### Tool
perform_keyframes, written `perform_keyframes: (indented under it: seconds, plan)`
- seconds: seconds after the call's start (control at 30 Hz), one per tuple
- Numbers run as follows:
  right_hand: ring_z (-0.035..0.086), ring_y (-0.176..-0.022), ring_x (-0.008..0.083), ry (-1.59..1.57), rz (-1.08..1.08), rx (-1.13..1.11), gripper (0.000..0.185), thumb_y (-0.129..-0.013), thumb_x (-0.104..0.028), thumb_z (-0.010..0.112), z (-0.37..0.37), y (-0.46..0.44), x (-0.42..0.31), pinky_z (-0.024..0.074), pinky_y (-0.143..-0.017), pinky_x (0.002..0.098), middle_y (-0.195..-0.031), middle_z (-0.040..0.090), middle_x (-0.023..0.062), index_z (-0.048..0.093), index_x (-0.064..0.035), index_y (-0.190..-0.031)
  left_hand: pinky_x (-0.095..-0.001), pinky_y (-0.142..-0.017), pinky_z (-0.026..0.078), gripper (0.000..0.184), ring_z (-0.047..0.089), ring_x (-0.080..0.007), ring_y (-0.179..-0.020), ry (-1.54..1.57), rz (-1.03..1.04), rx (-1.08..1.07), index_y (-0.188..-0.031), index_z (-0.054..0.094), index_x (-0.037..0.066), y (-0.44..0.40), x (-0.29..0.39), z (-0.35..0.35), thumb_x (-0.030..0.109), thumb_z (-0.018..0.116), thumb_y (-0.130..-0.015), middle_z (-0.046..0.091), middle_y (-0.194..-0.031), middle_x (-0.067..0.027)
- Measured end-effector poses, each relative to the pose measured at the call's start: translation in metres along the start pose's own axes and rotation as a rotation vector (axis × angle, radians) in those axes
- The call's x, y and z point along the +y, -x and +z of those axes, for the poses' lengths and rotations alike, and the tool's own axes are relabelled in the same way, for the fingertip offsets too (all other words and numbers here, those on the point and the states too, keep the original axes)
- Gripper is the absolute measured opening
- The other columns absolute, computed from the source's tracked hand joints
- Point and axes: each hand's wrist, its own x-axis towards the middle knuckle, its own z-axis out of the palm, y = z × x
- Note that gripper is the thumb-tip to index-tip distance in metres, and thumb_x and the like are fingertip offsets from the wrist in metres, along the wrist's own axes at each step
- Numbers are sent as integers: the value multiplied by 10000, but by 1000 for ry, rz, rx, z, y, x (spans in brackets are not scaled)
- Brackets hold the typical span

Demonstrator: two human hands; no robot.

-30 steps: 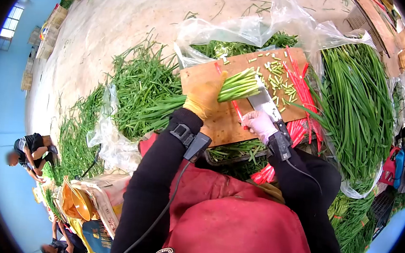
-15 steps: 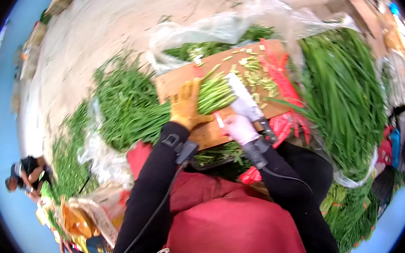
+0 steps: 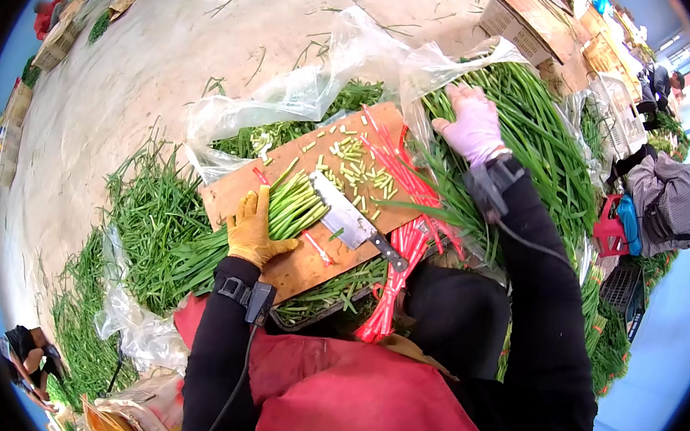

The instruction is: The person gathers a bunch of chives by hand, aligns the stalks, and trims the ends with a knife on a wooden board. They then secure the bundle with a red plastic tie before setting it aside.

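Observation:
In a yellow glove, my left hand (image 3: 253, 232) lies with fingers and thumb apart against a bundle of cut green stalks (image 3: 295, 207), which look like garlic chives. Their leaves trail off to the left. The bundle rests on a wooden cutting board (image 3: 287, 277). A cleaver (image 3: 350, 220) lies flat beside the cut ends, its black handle towards me. My right hand (image 3: 472, 124), in a pink glove, is spread open on a large heap of long green stalks (image 3: 540, 154). A short red-and-white strip (image 3: 317, 247) lies on the board near my left thumb.
Pale cut ends (image 3: 361, 164) are scattered on the board. Red ties (image 3: 401, 281) hang over its right edge. Clear plastic sheeting (image 3: 277, 105) borders the greens. More leaves (image 3: 158, 225) lie left. A red stool (image 3: 610, 228) stands right; other people sit in the background.
My right hand has left the spot near the cleaver and reached right to the heap. The red-and-white strip near its fingers now lies on the board. My left hand remains at the bundle.

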Motion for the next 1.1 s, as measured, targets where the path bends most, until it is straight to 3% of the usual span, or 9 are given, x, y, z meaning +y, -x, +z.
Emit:
perform_keyframes:
  seconds: [0.1,0.13,0.2,0.3,0.4,0.77,1.0,1.1]
  plan:
    - [297,-1400,365,114,154,-209,974,-730,-601,691,12,-41,7,213,-1123,573,-1487,370,189,368,-4,-1428,-586,-1114,187,1324,204,-329,-1440,7,-29,-43,-1535,134,138,-1,4,-4,614,835,-517,257,-1537,-173]
    - [298,-1399,360,153,180,-298,997,-727,-629,684,13,-53,3,221,-1127,567,-1488,357,188,390,45,-1401,-587,-1114,189,1322,203,-329,-1441,-1,-36,-52,-1536,130,139,-2,5,-5,610,835,-521,255,-1539,-168]
    - [353,-1368,359,260,244,-356,973,-727,-665,669,28,-71,-1,258,-1107,560,-1460,404,184,447,31,-1369,-590,-1114,195,1318,202,-329,-1442,-17,-49,-70,-1538,122,141,-3,6,-6,601,836,-530,250,-1544,-157]
    - [426,-1331,318,176,333,-515,920,-742,-683,641,34,-90,-1,295,-1073,569,-1399,486,174,489,-19,-1361,-596,-1114,195,1303,199,-328,-1443,-15,-51,-78,-1538,124,142,-7,4,-4,567,847,-541,244,-1547,-149]
    - [467,-1285,295,58,229,-402,851,-747,-595,670,59,-106,10,331,-1051,533,-1368,517,161,493,-32,-1361,-597,-1116,192,1291,199,-327,-1443,-9,-46,-83,-1537,126,141,-8,4,-5,542,853,-549,245,-1546,-149]
    - [526,-1192,256,-75,2,-307,726,-742,-364,710,54,-103,15,404,-993,439,-1312,565,122,499,-41,-1357,-597,-1110,201,1277,201,-331,-1442,-11,-52,-106,-1534,127,135,-9,3,-7,542,847,-561,244,-1547,-156]
    - [564,-1133,232,-549,-242,-212,680,-739,-218,735,15,-87,51,450,-957,380,-1275,595,98,503,-47,-1355,-589,-1098,226,1285,228,-343,-1435,5,-42,-95,-1536,123,151,-9,2,-14,548,847,-551,241,-1558,-162]
    - [575,-1085,219,-833,-144,-240,675,-693,-117,749,-6,-74,78,460,-948,339,-1228,617,96,517,-33,-1322,-588,-1104,207,1303,230,-353,-1435,7,-29,-87,-1538,118,152,-7,2,-17,564,844,-538,235,-1561,-167]
